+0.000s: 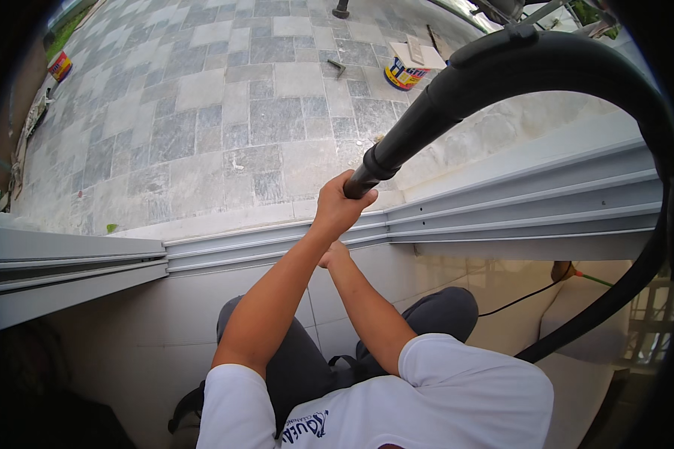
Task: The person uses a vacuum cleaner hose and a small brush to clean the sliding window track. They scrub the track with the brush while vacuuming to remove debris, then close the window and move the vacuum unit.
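My left hand [342, 205] is closed around the lower visible part of a black rigid tube [407, 140], which joins a thick black flexible hose [606, 62]. Below it, partly hidden behind my left forearm, is my right hand [334, 255]; its fingers and anything in them cannot be made out. Both hands are over the metal sliding-door track [236, 250], whose parallel rails run across the doorway. The hose arches over to the right and comes down beside my right shoulder. The tube's far end is hidden by my hand and forearm.
Outside the track lies grey stone paving [275, 120] with a paint bucket [407, 76] bearing a board, a small angled piece [337, 68] and another bucket [60, 66]. Door frames [73, 264] stand at left, more rails [522, 196] at right. A black cable [517, 304] crosses the indoor floor.
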Tool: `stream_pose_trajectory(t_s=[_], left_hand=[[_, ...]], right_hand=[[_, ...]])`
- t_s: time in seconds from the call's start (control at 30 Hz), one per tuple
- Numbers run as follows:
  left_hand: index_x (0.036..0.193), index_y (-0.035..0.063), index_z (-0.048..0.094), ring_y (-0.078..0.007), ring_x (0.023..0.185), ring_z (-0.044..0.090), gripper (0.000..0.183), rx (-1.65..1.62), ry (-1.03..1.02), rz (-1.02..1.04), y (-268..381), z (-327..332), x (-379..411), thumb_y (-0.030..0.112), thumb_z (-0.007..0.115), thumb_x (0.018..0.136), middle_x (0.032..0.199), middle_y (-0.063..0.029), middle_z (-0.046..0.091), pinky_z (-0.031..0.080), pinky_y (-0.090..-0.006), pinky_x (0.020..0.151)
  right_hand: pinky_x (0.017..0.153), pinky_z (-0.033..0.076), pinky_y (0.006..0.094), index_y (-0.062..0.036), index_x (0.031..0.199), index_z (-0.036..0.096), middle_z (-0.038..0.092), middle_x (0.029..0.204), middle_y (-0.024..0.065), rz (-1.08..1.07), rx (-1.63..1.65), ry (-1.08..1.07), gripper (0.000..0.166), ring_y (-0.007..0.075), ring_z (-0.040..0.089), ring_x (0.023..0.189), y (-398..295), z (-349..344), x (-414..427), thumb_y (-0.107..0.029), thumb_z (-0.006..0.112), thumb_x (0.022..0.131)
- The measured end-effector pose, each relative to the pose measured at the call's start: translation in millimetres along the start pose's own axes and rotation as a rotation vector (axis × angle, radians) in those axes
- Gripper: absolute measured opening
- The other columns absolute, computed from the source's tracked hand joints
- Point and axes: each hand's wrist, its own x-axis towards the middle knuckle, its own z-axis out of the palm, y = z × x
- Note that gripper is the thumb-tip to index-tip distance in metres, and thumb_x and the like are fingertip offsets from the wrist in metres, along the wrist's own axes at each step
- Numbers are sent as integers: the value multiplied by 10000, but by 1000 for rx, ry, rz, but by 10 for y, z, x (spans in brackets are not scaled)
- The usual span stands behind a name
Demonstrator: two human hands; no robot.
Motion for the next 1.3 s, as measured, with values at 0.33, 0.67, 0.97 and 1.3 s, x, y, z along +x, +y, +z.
stream_pose_trajectory(t_s=[0.33, 0.67, 0.97, 1.3], left_hand=[[811, 44, 573, -105, 576, 433, 201, -136, 12, -57, -7, -238, 97, 154, 692, 692, 612, 11, 480, 370, -265, 552], [814, 53, 577, -113, 584, 429, 210, -132, 17, -114, -14, -341, 238, 172, 690, 683, 611, -7, 476, 370, -264, 558], [820, 49, 577, -113, 592, 435, 207, -117, 23, -131, 7, -390, 278, 159, 685, 682, 619, -6, 484, 377, -264, 570], [715, 62, 525, -53, 585, 425, 185, -168, 30, -123, 50, -400, 326, 123, 699, 697, 645, 40, 490, 353, -226, 544]], right_hand=[[516, 523, 351, -19, 941, 480, 539, 800, 123, -246, -23, 166, 117, 253, 558, 631, -628, -173, 459, -49, 508, 830], [481, 533, 341, 35, 953, 453, 549, 791, 166, -275, 0, 294, 148, 282, 579, 620, -728, -140, 122, -32, 493, 827], [361, 470, 318, 56, 905, 469, 557, 754, 190, -411, -232, 487, 131, 269, 568, 512, -569, -44, -28, -34, 498, 814], [281, 305, 308, 14, 640, 453, 476, 520, 118, -631, -328, 644, 133, 201, 459, 346, -604, -64, -97, -68, 418, 739]])
